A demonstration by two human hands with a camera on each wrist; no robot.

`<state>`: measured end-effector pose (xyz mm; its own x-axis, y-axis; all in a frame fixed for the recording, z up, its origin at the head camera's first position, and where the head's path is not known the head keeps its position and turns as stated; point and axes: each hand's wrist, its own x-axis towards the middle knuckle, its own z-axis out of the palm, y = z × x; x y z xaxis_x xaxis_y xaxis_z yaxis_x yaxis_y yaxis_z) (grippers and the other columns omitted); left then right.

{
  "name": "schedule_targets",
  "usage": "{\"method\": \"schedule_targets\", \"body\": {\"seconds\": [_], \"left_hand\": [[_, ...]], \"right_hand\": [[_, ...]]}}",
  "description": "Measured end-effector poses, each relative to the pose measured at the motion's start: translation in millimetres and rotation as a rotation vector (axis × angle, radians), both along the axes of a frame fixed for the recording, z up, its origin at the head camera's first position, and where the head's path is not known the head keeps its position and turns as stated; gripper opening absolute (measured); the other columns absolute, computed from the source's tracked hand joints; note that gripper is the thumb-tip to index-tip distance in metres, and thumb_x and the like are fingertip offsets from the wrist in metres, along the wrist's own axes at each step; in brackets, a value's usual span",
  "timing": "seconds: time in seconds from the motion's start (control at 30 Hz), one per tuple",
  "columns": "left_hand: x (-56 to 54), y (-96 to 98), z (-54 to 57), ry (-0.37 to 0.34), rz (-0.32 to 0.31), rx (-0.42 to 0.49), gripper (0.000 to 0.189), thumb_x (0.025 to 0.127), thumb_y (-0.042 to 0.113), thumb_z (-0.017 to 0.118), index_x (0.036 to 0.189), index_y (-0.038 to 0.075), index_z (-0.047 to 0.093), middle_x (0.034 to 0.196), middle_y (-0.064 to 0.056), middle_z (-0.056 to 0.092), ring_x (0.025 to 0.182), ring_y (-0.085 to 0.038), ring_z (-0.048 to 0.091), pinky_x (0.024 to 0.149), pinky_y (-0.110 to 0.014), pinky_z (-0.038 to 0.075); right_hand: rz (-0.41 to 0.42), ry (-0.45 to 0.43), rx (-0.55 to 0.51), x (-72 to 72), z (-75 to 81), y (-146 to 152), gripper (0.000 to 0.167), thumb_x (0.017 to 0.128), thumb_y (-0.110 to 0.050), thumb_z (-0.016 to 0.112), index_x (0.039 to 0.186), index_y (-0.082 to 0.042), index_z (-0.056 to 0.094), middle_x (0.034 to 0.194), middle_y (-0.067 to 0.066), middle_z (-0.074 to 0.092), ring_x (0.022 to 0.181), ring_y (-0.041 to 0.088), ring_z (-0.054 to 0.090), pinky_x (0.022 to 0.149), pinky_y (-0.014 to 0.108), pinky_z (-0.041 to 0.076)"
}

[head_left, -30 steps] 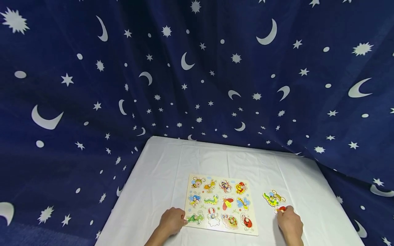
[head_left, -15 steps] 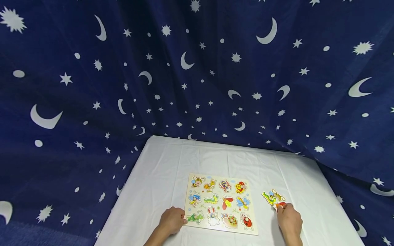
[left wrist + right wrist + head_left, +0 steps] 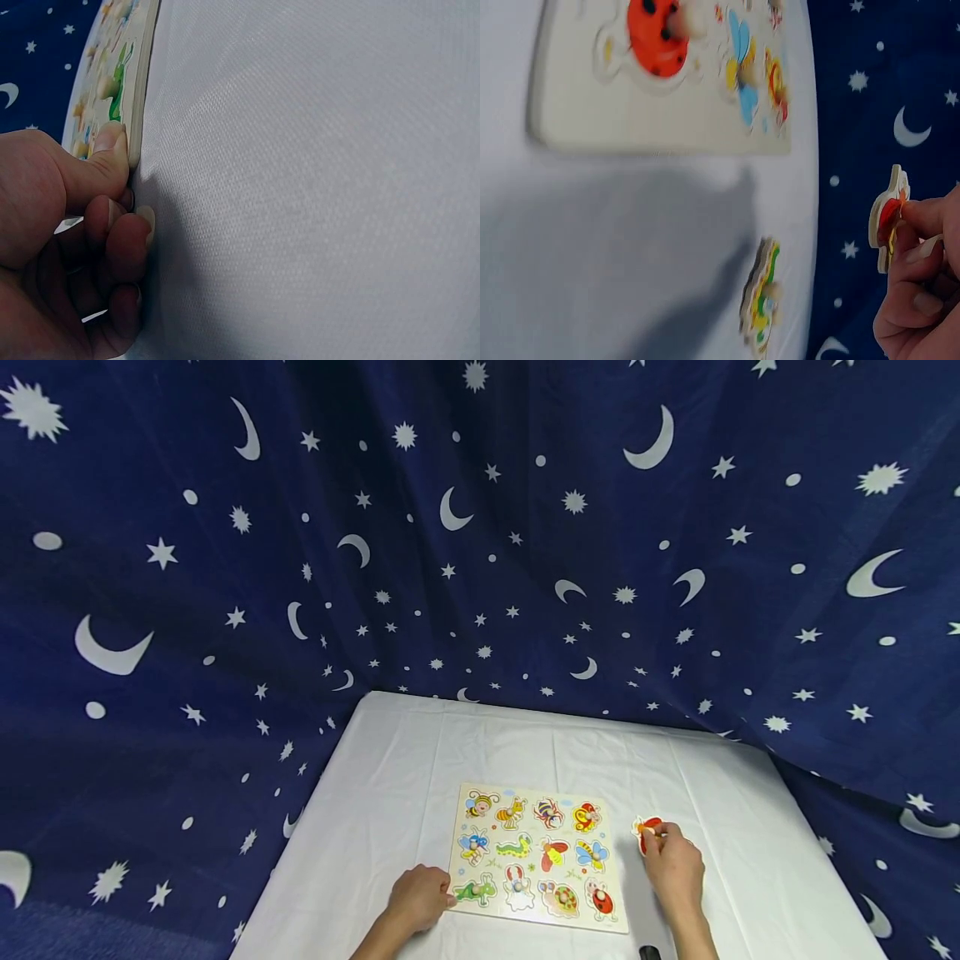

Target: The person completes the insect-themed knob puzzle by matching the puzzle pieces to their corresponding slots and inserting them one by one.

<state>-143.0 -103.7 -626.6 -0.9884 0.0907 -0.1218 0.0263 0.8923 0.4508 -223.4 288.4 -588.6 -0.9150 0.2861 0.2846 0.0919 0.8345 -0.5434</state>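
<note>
A wooden knob puzzle board [image 3: 611, 920] with insect pictures lies on the white table. My left hand [image 3: 420, 897] pinches its near left corner; in the left wrist view the thumb [image 3: 111, 146] lies on top of the board's edge. My right hand [image 3: 678, 870] holds a red-winged insect puzzle piece [image 3: 647, 833] between thumb and fingers, right of the board. The right wrist view shows this piece [image 3: 889, 217] raised and seen edge-on. Below it on the cloth is a green and yellow caterpillar piece [image 3: 761, 300], hidden behind my right hand in the head view.
A white cloth [image 3: 465, 735] covers the table. Dark blue curtains [image 3: 510, 568] with moons and stars stand at the back and both sides. A small black object [image 3: 649, 952] shows at the bottom edge, beside my right forearm.
My right hand has lifted the red-winged piece and moved up and left with it, over the caterpillar and bee pieces. My left hand has stayed at the board's corner.
</note>
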Motion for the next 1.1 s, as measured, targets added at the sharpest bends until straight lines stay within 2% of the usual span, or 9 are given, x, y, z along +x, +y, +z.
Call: {"method": "schedule_targets", "body": {"seconds": [0.23,0.33,0.57,0.87,1.1], "left_hand": [[-0.1,0.0,1.1,-0.012,0.005,0.018,0.043,0.074,0.034,0.078,0.054,0.021,0.042,0.051,0.009,0.037,0.050,-0.010,0.035,0.048,-0.027,0.027],[-0.1,0.2,1.7,-0.016,0.000,0.018,0.043,0.074,0.034,0.077,0.054,0.021,0.042,0.051,0.009,0.037,0.050,-0.009,0.035,0.049,-0.027,0.026],[-0.2,0.4,3.3,-0.016,-0.012,0.017,0.041,0.076,0.034,0.077,0.055,0.021,0.043,0.051,0.010,0.037,0.050,-0.009,0.035,0.049,-0.027,0.026],[-2.3,0.7,3.8,-0.029,0.000,0.001,0.042,0.076,0.034,0.077,0.054,0.022,0.042,0.050,0.009,0.036,0.049,-0.010,0.035,0.048,-0.028,0.025],[-1.7,0.6,3.6,-0.033,0.008,-0.003,0.043,0.075,0.035,0.077,0.055,0.022,0.042,0.051,0.009,0.036,0.050,-0.011,0.035,0.049,-0.028,0.026]], "right_hand": [[0.065,-0.009,-0.031,-5.6,3.9,-23.6,0.014,0.088,-0.015,0.068,0.090,-0.002,0.061,0.061,0.004,0.063,0.054,0.018,0.054,0.052,0.034,0.037],[0.088,-0.018,-0.034,-6.7,3.3,-32.4,0.014,0.087,-0.015,0.068,0.090,-0.003,0.061,0.059,0.002,0.061,0.052,0.015,0.051,0.052,0.033,0.035],[0.144,-0.054,-0.036,-7.6,3.3,-47.9,0.017,0.088,-0.018,0.068,0.089,-0.002,0.061,0.057,0.000,0.056,0.051,0.015,0.046,0.051,0.030,0.034],[0.216,-0.189,-0.026,-4.9,0.6,-70.0,0.021,0.090,-0.024,0.065,0.081,-0.007,0.056,0.056,-0.001,0.052,0.050,0.014,0.045,0.048,0.029,0.032],[0.296,-0.227,-0.016,0.2,-9.4,-92.9,0.023,0.089,-0.025,0.069,0.075,-0.011,0.055,0.055,-0.002,0.048,0.051,0.013,0.044,0.048,0.027,0.032]]}}
